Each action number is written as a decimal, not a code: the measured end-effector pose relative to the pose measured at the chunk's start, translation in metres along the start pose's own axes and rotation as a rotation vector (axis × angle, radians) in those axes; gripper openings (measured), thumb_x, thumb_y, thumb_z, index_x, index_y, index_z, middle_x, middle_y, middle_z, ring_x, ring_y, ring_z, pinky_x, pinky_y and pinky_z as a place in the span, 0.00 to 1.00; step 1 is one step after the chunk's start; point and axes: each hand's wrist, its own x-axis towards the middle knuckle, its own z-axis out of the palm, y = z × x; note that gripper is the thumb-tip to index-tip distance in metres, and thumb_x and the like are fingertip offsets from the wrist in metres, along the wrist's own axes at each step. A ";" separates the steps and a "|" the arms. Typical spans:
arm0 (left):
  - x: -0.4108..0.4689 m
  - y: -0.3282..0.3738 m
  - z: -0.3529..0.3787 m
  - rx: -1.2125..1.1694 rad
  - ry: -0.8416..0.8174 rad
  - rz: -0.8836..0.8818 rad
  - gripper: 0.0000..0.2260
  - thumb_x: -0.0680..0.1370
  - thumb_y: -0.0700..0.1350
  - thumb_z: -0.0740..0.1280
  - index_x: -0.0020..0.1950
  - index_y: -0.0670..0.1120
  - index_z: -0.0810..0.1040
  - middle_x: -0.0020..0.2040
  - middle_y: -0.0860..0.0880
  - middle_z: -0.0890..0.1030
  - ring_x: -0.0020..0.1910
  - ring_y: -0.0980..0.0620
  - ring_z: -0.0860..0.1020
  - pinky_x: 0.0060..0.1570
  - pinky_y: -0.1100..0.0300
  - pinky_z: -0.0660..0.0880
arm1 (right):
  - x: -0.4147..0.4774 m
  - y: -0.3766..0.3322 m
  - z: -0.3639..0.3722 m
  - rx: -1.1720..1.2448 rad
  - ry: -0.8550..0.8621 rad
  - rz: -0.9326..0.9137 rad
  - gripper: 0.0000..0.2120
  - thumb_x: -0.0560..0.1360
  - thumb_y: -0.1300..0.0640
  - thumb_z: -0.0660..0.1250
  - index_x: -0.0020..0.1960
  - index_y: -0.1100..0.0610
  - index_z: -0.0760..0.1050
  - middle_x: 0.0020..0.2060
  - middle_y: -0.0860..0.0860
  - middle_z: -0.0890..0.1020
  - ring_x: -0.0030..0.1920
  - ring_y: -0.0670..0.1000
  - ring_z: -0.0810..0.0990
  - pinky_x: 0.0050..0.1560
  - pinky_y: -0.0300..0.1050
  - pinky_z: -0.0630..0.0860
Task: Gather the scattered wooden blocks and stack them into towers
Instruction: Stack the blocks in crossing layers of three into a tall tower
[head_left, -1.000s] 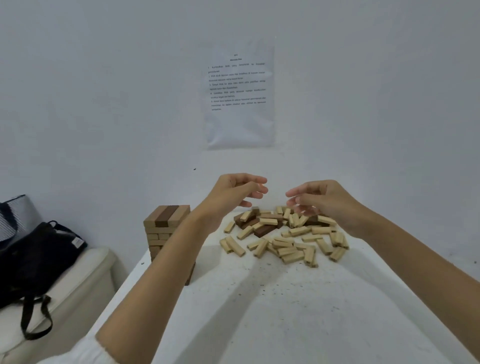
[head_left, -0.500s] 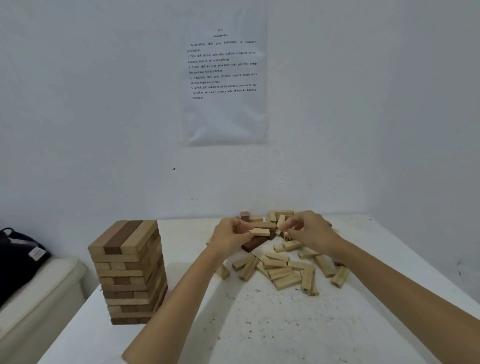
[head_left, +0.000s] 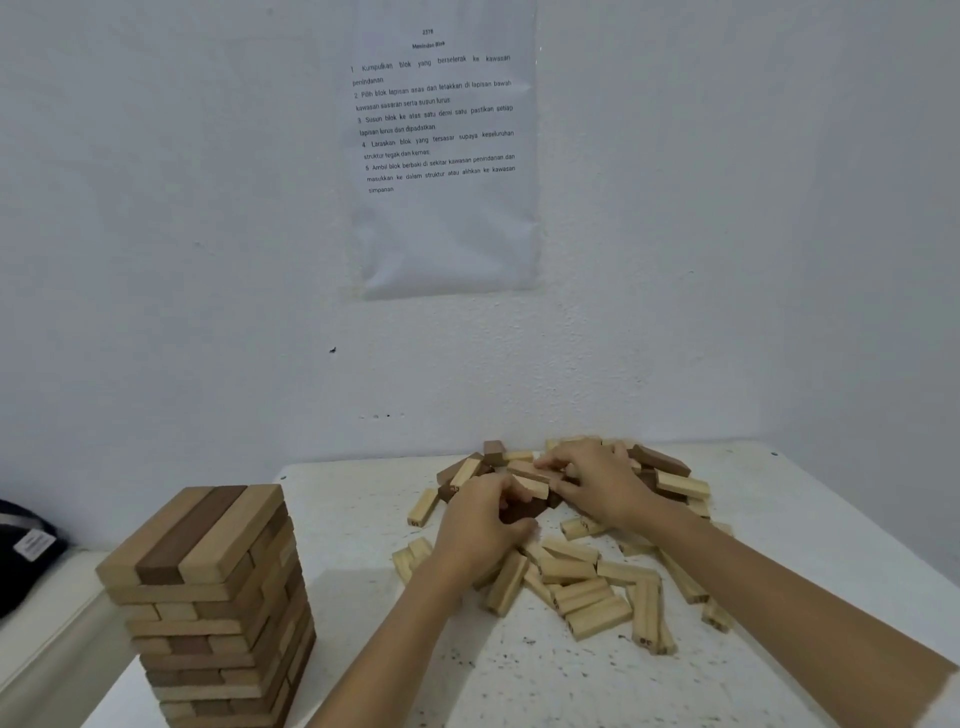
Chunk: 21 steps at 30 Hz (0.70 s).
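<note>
A pale wall (head_left: 156, 208) fills the upper two thirds of your view and turns a corner on the right. Below it a white, speckled table (head_left: 519, 686) runs from the bottom edge back to the wall. A printed sheet (head_left: 447, 234) in a clear sleeve hangs on the wall above the table's far side, with numbered lines of text.

On the table's near left stands a finished tower (head_left: 208, 597) of wooden blocks, upright, its layers crossing. Its top layer is one dark block between two light ones. The scattered blocks lie in a pile (head_left: 587, 587) at the far middle and right of the table, well apart from the tower. They are mostly light wood, with a few dark ones near the wall.

At the left edge, off the table, part of a dark bag (head_left: 21, 561) rests on a pale surface.

Both your bare forearms reach in from below. Your left hand (head_left: 480, 530) is at the pile's left side, fingers curled round a dark block (head_left: 522, 512). Your right hand (head_left: 597, 488) lies over the pile's far middle, fingers bent down among the blocks and touching a light block (head_left: 532, 483) that sits between the two hands. You cannot tell whether the right hand grips it. One loose block (head_left: 423, 506) lies just left of the pile.
</note>
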 end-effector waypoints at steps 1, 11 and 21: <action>0.000 0.000 0.000 -0.027 0.000 -0.008 0.12 0.71 0.43 0.74 0.52 0.47 0.79 0.47 0.54 0.79 0.47 0.56 0.76 0.48 0.63 0.75 | -0.002 0.001 0.000 0.006 0.020 -0.004 0.12 0.79 0.52 0.64 0.61 0.46 0.77 0.56 0.41 0.80 0.61 0.44 0.72 0.67 0.51 0.55; -0.001 0.012 -0.010 -0.201 0.043 -0.043 0.12 0.68 0.38 0.75 0.49 0.47 0.79 0.39 0.53 0.78 0.32 0.61 0.75 0.35 0.67 0.75 | -0.026 0.006 -0.021 0.530 0.222 0.085 0.12 0.71 0.61 0.74 0.52 0.51 0.80 0.38 0.46 0.84 0.43 0.48 0.83 0.47 0.31 0.75; 0.001 0.043 -0.017 -0.890 -0.018 -0.370 0.14 0.84 0.41 0.51 0.64 0.42 0.71 0.47 0.42 0.76 0.41 0.51 0.76 0.47 0.58 0.77 | -0.040 0.020 -0.080 1.303 0.299 0.328 0.11 0.79 0.64 0.63 0.61 0.60 0.74 0.44 0.59 0.81 0.47 0.57 0.84 0.48 0.49 0.81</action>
